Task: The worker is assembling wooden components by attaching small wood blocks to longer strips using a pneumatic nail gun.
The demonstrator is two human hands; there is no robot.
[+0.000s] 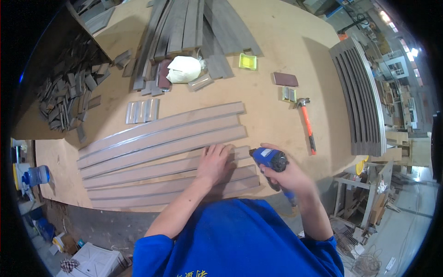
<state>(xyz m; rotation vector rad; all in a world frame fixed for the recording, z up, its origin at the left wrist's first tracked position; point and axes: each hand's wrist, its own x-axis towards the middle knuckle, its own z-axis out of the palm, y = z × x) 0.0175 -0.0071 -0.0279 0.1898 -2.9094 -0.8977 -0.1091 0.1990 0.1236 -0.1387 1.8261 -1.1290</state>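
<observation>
My left hand rests on a group of long grey-brown slats, its fingers bent over the upper edge of one slat. In my right hand is a blue nail gun with a dark nose, its nose close to the right ends of the slats. More slats lie side by side just above, fanning slightly apart toward the right. To the right of the nail gun lies a claw hammer with an orange and black handle. Part of the slat under my left hand is hidden.
Metallic strips, a yellow-green box, a small box with strips, a dark red block and a white bag lie on the wooden table. Board stacks stand right; scraps heap left.
</observation>
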